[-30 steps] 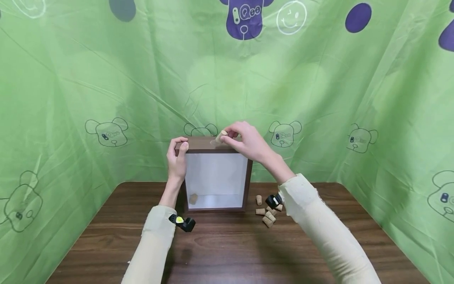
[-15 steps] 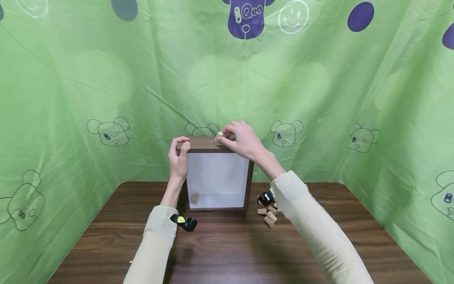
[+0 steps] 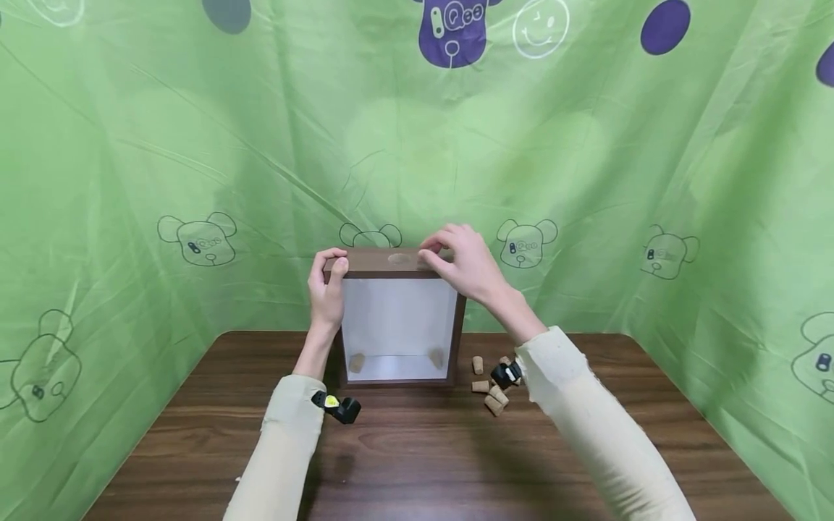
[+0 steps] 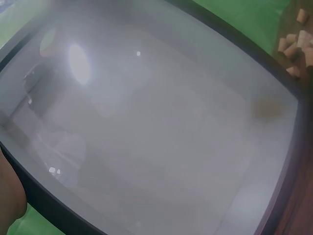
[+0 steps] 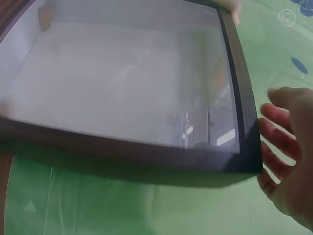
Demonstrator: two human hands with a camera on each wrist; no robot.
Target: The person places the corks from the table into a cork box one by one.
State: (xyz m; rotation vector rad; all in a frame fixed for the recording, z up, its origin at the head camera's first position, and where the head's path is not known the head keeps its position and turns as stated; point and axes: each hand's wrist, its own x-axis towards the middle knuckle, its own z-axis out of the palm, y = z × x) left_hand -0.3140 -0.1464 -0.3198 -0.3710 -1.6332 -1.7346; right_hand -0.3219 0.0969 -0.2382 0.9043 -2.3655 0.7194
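A brown-framed shadow box (image 3: 371,262) with a clear front stands upright on the table, a round hole (image 3: 399,258) in its top edge. My left hand (image 3: 327,289) grips its upper left corner, thumb in front and fingers over the top. Beside the hole, my right hand (image 3: 468,266) is held over the top right corner with its fingers loosely bent and nothing between them. Inside the box, one wine cork (image 3: 356,362) lies at the bottom left and a blurred cork (image 3: 436,357) is at the bottom right. In the right wrist view the right fingers (image 5: 281,139) are spread beside the frame.
Several loose corks (image 3: 494,405) lie on the wooden table (image 3: 404,456) to the right of the box, some hidden behind the right wrist's camera (image 3: 506,374). A green printed cloth (image 3: 274,174) hangs close behind the box and along both sides.
My right hand has put the cork through the hole, let it go and drawn back right. A second cork now shows inside, at the lower right. The left hand keeps its grip.
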